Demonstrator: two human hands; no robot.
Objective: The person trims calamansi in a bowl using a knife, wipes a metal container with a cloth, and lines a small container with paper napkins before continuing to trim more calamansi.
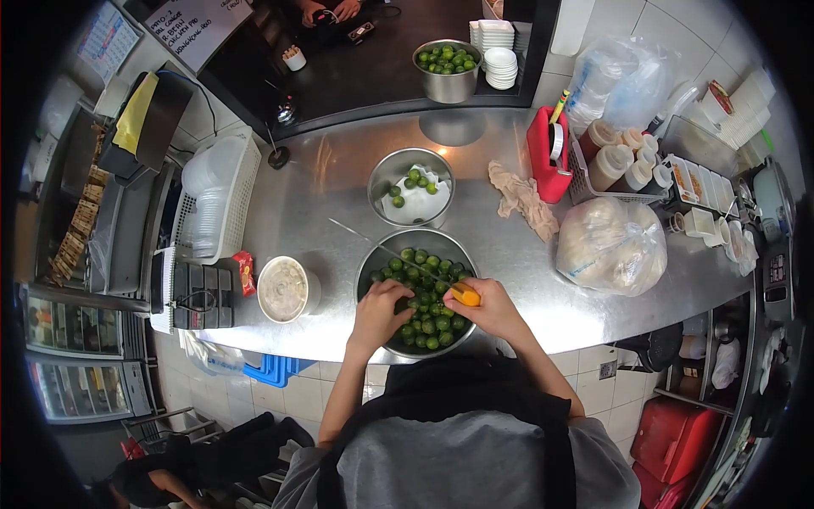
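My right hand [488,307] is closed around the orange handle [465,293] of a knife, whose long thin blade [381,247] points up and left over a large metal bowl [363,263]. Small green limes [431,322] fill much of that bowl. At its left side my left hand [381,312] reaches in with bent fingers among the limes; what its fingertips hold, if anything, is hidden. Just behind stands a smaller metal bowl [379,168] with a white lining and several green limes [414,180].
A lidded tub [288,290] stands left, near a red packet [244,273]. To the right lie a crumpled cloth [521,199] and a filled plastic bag [612,246]. A metal pot of limes [447,86] sits on the dark ledge behind. Another person [170,479] is at lower left.
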